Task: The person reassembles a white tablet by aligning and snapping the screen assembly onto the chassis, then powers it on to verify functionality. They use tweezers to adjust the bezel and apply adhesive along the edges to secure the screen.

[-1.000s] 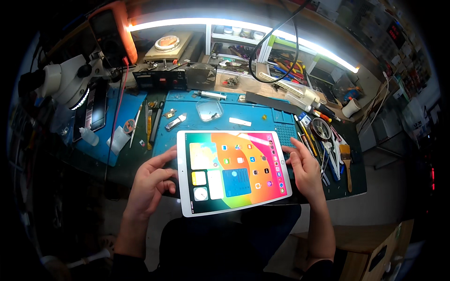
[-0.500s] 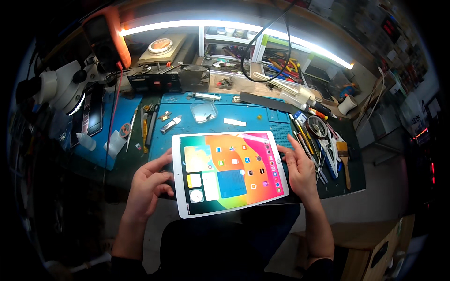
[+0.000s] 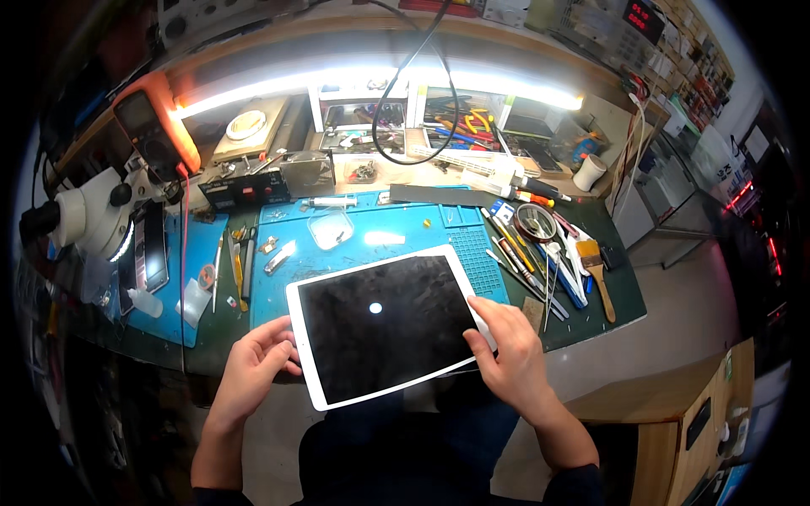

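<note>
A white-framed tablet [image 3: 388,329] is held tilted in front of me, over the near edge of the bench. Its screen is black except for a small white dot left of the middle. At its left edge, my left hand [image 3: 257,363] grips with curled fingers, the thumb beside the frame. My right hand [image 3: 506,350] holds the right edge, thumb over the front border and fingers along the upper right side. The tablet's back is hidden, as are the fingertips under it.
A blue work mat [image 3: 354,223] carries a small clear dish [image 3: 330,228] and a syringe [image 3: 331,201]. To the right lie several tools and a brush [image 3: 597,278]. A microscope [image 3: 93,215] and an orange multimeter [image 3: 160,126] stand left. A black cable [image 3: 380,126] hangs ahead.
The tablet's screen went from a bright, colourful home screen to black with a white dot. My view shifted, and the right hand moved up onto the tablet's right edge.
</note>
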`<state>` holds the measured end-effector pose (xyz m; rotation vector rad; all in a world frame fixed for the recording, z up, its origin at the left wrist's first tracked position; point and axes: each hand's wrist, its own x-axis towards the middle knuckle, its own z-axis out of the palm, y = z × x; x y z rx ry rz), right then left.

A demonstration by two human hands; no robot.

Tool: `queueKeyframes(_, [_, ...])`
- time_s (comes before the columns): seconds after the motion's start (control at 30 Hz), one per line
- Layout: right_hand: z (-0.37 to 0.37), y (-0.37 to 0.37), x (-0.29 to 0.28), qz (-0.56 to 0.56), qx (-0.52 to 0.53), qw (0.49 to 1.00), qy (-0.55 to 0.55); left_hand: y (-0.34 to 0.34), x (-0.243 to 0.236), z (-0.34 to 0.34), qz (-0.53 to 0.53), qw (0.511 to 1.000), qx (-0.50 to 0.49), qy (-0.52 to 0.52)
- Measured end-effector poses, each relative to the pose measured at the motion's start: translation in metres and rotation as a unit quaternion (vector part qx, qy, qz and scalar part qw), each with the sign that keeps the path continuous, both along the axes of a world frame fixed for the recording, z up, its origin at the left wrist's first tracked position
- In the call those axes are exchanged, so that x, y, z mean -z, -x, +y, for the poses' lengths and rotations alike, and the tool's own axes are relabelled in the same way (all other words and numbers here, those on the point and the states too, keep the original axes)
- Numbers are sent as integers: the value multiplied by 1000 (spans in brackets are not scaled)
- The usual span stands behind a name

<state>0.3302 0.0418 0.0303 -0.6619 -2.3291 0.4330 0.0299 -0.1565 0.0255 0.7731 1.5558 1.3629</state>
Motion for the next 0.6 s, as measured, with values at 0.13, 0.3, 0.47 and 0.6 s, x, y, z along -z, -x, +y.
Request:
queueKeyframes(0.13, [-9,-7,7,1,13,1000,-13,6,-7,-1,12,1000,7,8])
queueKeyframes(0.3, [-15,-9,9,-3,20,999,-28,2,-12,-7,27,1000,9,-5])
queueKeyframes(0.47, [-15,-14,13,-14,80,996,-34,-1,-16,-12,-5,1000,-8,-1])
queueKeyframes(0.6, [-15,-30,5,9,62,998,7,-5,-27,-21,-35,999,-14,14])
